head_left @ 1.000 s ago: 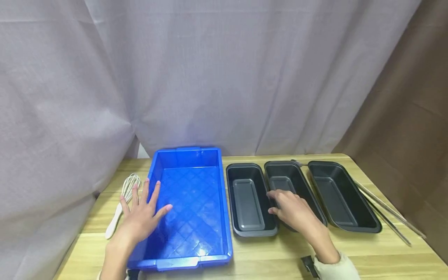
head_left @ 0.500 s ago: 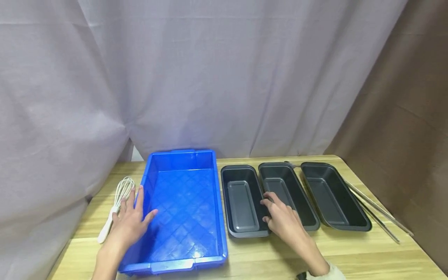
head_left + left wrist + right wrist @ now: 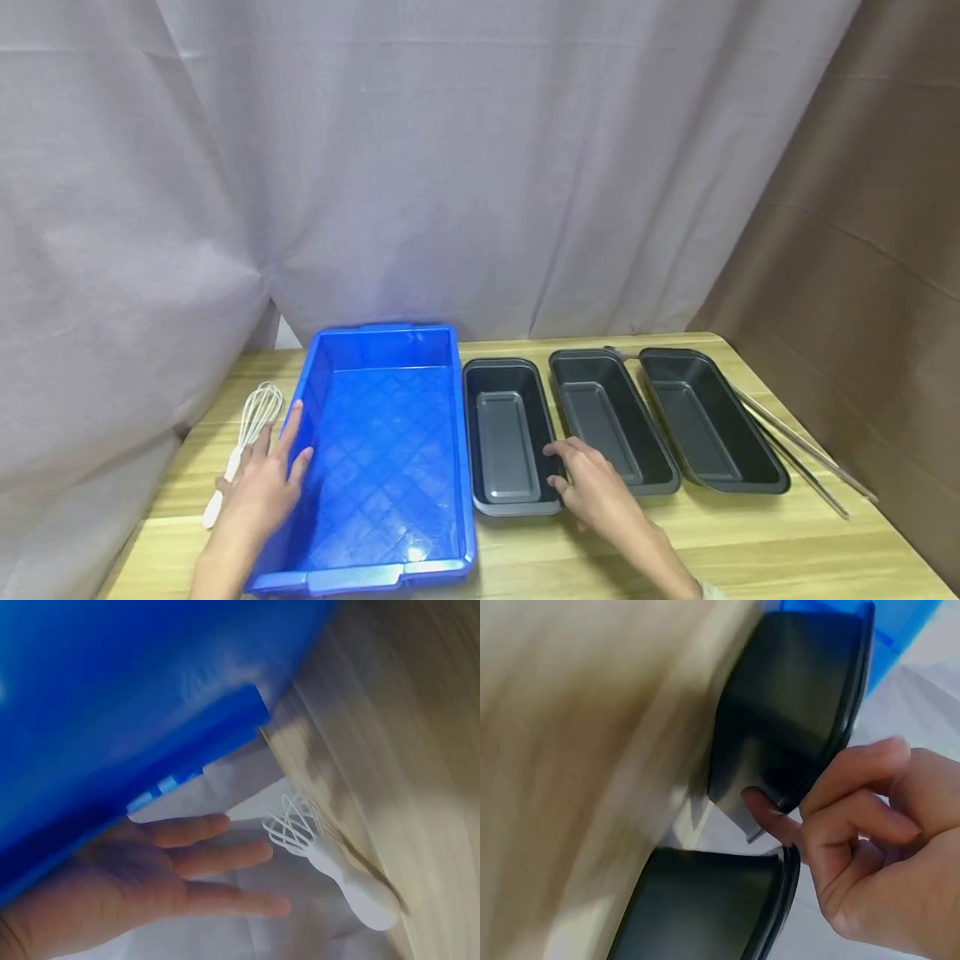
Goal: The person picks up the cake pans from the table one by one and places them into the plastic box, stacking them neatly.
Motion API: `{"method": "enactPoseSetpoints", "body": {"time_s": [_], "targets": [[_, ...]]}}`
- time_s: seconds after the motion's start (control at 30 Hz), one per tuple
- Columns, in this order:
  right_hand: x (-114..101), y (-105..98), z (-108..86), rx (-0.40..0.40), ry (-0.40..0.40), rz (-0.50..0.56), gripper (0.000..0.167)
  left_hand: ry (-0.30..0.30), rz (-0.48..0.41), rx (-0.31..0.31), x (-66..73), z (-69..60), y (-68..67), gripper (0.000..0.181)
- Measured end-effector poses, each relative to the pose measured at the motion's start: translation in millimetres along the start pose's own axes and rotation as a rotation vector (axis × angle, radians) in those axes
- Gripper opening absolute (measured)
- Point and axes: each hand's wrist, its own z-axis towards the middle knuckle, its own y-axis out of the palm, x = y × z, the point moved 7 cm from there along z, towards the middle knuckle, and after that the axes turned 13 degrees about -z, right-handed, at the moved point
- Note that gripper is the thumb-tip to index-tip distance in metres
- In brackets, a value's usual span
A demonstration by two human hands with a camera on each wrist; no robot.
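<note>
In the head view my left hand [image 3: 258, 496] lies over the left wall of the blue tray [image 3: 397, 458], fingers spread and fairly straight. A white whisk [image 3: 247, 433] lies on the table just left of it; the left wrist view shows the whisk [image 3: 322, 859] apart from the fingertips. My right hand [image 3: 600, 496] has its fingers bent at the right rim of the leftmost dark loaf pan [image 3: 508, 442]. From the right wrist view, a finger of the right hand [image 3: 877, 855] touches the outer side of that pan [image 3: 780, 705], thumb and other fingers by its rim.
Two more dark loaf pans, a middle one [image 3: 607, 417] and a right one [image 3: 708, 421], stand to the right. Long thin metal tools [image 3: 806, 450] lie beyond the right pan. A fork-like metal end [image 3: 621, 353] shows behind the pans. Grey and brown cloth hangs around the table.
The leftmost pan has shifted left, away from the middle pan and closer to the tray, with my right hand moving along. My left hand has slid left and slightly nearer. The view has shifted somewhat.
</note>
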Motion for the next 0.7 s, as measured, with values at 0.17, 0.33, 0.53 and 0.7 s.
{"method": "enactPoseSetpoints", "body": {"time_s": [0.17,0.33,0.53,0.7], "targets": [[5,11,-2.5,-0.027,-0.006,0.137,0.037,0.005,-0.025,0.017,-1.1,2.4,5.0,0.072],[12,36,-5.4,-0.181,-0.028,0.354,0.051,-0.013,-0.044,-0.023,-8.2,4.2,6.9,0.073],[11,46,-14.1,-0.337,0.096,0.905,0.071,0.05,-0.085,0.023,-30.5,10.9,16.7,0.077],[14,37,-10.7,-0.328,0.124,0.983,0.079,0.036,-0.093,0.034,-45.0,15.0,22.4,0.079]]}}
